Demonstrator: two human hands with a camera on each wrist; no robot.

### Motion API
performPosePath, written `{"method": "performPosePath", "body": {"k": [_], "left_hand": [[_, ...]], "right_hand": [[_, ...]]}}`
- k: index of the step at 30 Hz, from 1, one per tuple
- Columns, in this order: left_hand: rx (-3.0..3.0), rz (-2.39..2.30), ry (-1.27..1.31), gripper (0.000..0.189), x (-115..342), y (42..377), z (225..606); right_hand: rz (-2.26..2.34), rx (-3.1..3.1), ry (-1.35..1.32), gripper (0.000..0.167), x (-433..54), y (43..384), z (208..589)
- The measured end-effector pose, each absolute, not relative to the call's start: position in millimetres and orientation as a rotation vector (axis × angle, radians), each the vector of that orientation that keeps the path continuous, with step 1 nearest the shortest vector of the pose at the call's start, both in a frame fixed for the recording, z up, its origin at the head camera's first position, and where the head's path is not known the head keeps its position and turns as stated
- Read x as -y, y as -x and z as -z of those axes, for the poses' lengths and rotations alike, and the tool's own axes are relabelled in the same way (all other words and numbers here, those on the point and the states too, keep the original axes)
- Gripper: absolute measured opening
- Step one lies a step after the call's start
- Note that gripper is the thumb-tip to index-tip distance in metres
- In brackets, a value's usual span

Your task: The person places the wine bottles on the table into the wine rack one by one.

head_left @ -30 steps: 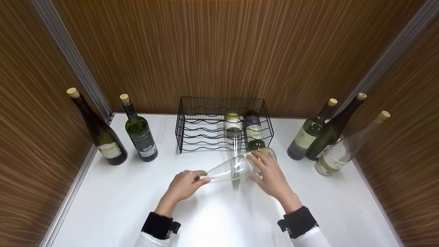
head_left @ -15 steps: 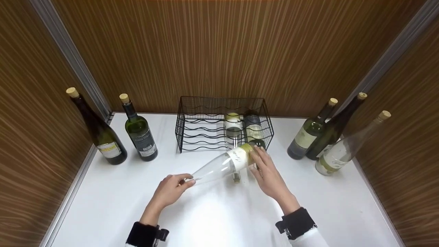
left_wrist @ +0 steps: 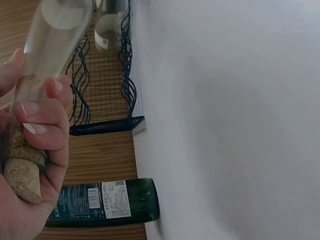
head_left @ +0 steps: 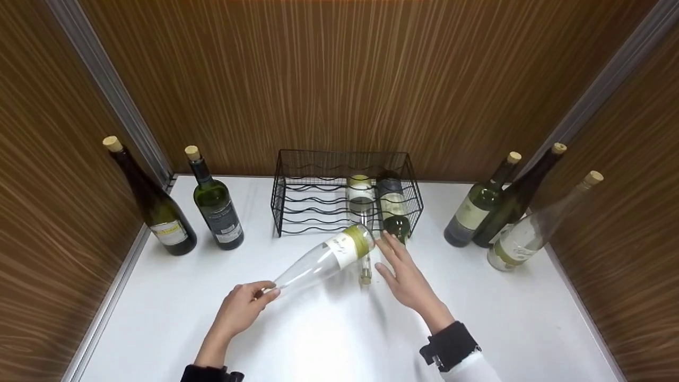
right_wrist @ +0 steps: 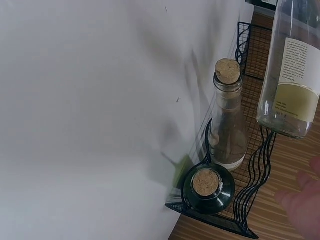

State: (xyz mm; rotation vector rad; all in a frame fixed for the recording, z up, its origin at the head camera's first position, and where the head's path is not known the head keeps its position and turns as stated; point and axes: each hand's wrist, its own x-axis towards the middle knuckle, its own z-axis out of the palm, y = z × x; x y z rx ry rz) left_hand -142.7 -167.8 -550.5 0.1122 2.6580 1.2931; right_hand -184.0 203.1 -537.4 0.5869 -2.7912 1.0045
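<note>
White table (head_left: 530,329): is extending beneath everything | back middle: black wire rack (head_left: 313,230) is resting | left: brown bottle (head_left: 168,223), dark-labelled green bottle (head_left: 217,212) are standing corked, apart | right: pale-labelled green bottle (head_left: 472,213), dark bottle (head_left: 522,193), clear bottle (head_left: 521,240) are standing corked, close together

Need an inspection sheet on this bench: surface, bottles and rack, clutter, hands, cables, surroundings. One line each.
Surface: white tabletop, bright glare toward the front.
Job's things: labelled clear bottle, corked, held tilted; wire rack holds another clear bottle and a green bottle, both lying, corks toward the person.
Other bottles: two upright at left, three at right, all corked.
Clutter: small dark speck on the surface; otherwise nothing seen.
Left hand: grips the held bottle's neck.
Right hand: fingers extended near that bottle's base, apart from it.
Cables: nothing seen.
Surroundings: wood-grain panels on three sides, grey corner strips.
</note>
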Motion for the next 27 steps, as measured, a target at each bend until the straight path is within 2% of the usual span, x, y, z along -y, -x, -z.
{"method": "performPosePath", "body": {"k": [12,27], "left_hand": [[-2.660,-1.280,0.068,0.039,175.6,140.7,556.6],[-2.725,-1.304,0.212,0.049,173.8,138.0,569.5]], "right_hand": [[-0.822,2.828,-0.672,0.058,-193.0,187.6,547.2],[-0.774,2.883,-0.680,0.059,-182.4,188.9,556.1]]}}
